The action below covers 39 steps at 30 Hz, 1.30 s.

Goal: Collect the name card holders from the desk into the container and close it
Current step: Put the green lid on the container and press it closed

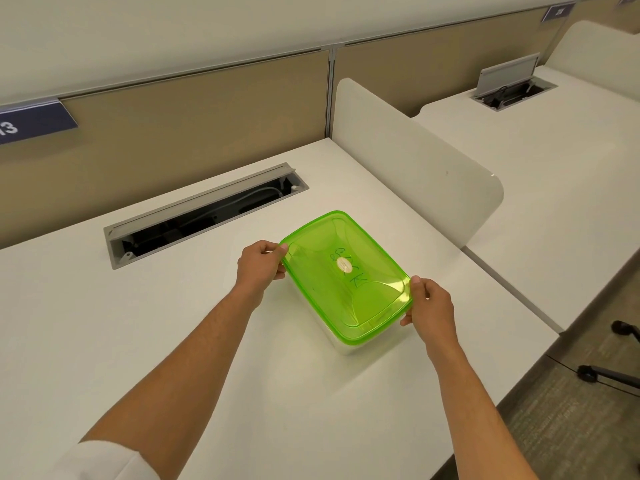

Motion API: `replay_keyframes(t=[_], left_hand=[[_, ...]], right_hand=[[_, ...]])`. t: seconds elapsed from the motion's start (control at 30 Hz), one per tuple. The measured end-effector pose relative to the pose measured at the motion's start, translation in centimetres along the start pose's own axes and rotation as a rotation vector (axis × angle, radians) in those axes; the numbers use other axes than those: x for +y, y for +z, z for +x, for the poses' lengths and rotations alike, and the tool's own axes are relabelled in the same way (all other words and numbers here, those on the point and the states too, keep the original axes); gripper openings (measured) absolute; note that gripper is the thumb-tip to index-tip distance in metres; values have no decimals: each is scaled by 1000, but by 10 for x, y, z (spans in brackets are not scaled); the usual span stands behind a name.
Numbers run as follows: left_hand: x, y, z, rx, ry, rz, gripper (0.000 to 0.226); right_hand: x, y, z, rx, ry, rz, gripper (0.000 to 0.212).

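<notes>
A translucent green lid [346, 275] with handwriting and a small white sticker lies on top of a clear rectangular container [348, 348] on the white desk [138, 323]. My left hand [261, 263] grips the lid's far left corner, thumb on top. My right hand [431, 306] grips the near right corner, thumb on the rim. What is inside the container is hidden by the lid. No name card holders show on the desk.
An open grey cable tray [204, 213] is sunk into the desk behind the container. A white divider panel [415, 161] stands to the right, with a neighbouring desk [554, 150] beyond it. Chair legs [609, 372] stand on the carpet at the right.
</notes>
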<state>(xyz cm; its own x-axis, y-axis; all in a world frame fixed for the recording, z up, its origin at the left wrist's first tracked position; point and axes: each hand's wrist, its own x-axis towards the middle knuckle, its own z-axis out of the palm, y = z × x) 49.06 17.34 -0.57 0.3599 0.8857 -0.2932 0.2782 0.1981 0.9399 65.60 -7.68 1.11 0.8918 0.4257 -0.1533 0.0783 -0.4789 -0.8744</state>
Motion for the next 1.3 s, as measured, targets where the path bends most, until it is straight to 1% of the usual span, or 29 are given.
replay_keyframes(t=[0.1, 0.2, 0.4, 0.73, 0.97, 1.1, 1.3], left_hand=[[0, 0, -1, -5, 11, 5, 18], [0, -1, -1, -9, 15, 4, 17], [3, -2, 2, -41, -36, -27, 17], [7, -1, 4, -60, -107, -99, 16], [11, 6, 0, -98, -210, -279, 13], [13, 6, -2, -86, -166, -226, 5], [12, 4, -4, -84, -88, -112, 4]], right_hand=[[2, 1, -1, 12, -16, 8, 33], [3, 0, 1, -16, -11, 65, 33], [3, -1, 6, -48, 22, 89, 29], [2, 3, 5, 1, 41, 59, 33], [3, 4, 8, 15, 52, 25, 32], [3, 5, 6, 41, 8, -15, 33], [3, 5, -5, 116, 1, 23, 35]])
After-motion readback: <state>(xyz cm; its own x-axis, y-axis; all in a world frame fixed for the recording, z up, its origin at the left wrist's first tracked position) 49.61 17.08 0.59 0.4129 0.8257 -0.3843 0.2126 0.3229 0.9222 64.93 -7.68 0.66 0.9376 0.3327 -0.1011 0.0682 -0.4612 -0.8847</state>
